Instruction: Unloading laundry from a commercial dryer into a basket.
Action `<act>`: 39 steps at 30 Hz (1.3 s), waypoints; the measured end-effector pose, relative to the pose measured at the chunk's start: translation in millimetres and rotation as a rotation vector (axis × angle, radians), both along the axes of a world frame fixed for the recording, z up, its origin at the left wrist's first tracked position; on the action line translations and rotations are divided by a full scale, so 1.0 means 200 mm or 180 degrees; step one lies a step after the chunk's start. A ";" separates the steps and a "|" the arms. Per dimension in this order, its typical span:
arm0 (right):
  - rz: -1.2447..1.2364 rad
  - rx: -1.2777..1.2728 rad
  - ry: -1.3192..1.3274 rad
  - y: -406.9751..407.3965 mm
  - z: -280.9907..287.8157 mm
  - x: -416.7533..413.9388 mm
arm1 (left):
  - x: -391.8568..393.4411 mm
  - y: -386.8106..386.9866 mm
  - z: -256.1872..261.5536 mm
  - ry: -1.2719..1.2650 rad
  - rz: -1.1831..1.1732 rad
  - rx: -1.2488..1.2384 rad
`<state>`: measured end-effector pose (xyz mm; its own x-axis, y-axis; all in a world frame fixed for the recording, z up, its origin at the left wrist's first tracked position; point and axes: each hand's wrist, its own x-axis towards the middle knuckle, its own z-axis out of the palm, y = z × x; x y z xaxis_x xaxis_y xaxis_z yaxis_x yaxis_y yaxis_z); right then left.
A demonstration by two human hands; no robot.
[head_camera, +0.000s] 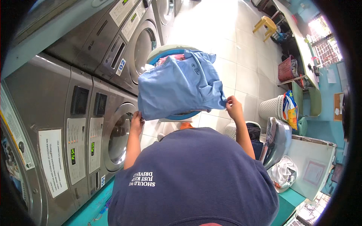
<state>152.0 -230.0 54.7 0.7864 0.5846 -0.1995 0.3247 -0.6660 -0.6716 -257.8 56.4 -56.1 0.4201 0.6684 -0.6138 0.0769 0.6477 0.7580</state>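
A light blue cloth garment with a small dark print [178, 87] is spread out between my hands, above a round blue tub [183, 116] that holds other laundry, some of it pink. My left hand [137, 122] pinches the garment's near left corner. At its right corner, my right hand [234, 106] grips the edge between thumb and fingers. The garment hides most of the tub and what lies in it.
Stacked front-loading laundry machines [121, 138] line the left side. On the right are white plastic baskets [271, 108], a red basket [285, 69] with things in it, a yellow stool [265, 26], and a long table [306, 53]. White tiles [223, 65] cover the floor.
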 end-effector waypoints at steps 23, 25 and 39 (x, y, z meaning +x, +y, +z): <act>0.0124 0.1881 0.1543 0.12 0.17 -0.17 | -0.07 0.02 0.11 -0.0821 -0.0389 -0.0738; 0.0418 0.1432 0.1088 0.10 0.10 -0.15 | -0.12 0.04 0.03 -0.0532 -0.0728 -0.0804; 0.1045 0.1188 -0.0216 0.48 0.79 0.28 | 0.15 0.49 1.16 -0.0250 0.0079 0.2014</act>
